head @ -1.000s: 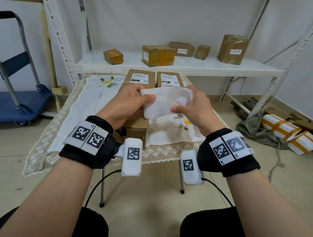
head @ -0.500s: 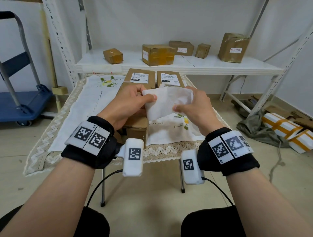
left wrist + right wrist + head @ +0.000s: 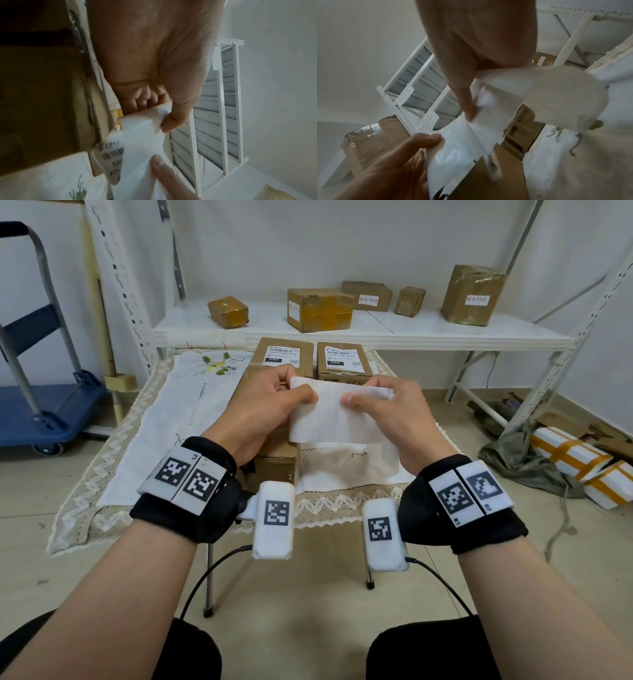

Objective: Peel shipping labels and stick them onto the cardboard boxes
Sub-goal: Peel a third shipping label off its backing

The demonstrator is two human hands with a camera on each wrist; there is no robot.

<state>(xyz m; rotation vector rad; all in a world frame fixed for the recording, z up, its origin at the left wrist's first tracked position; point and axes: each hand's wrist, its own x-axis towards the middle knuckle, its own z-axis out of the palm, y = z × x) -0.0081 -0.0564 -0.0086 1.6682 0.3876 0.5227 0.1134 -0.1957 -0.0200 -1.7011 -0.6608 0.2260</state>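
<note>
Held above a small table draped in a lace-edged embroidered cloth: a white, glossy label sheet, limp and curling, its blank side toward the head camera. Pinched at the upper left edge by the left hand, thumb on top and fingers curled behind. Gripped at the upper right by the right hand, thumb pressed to the near face, a loose flap bowing away past the fingers in the right wrist view. Directly beneath the hands, a plain brown cardboard box, matte, with taped seams. Behind it, side by side, two labelled boxes, each topped with a printed barcode label. Further back, on a white metal shelf, five tape-wrapped cartons, some tagged with small handwritten slips. At left, a blue trolley.
</note>
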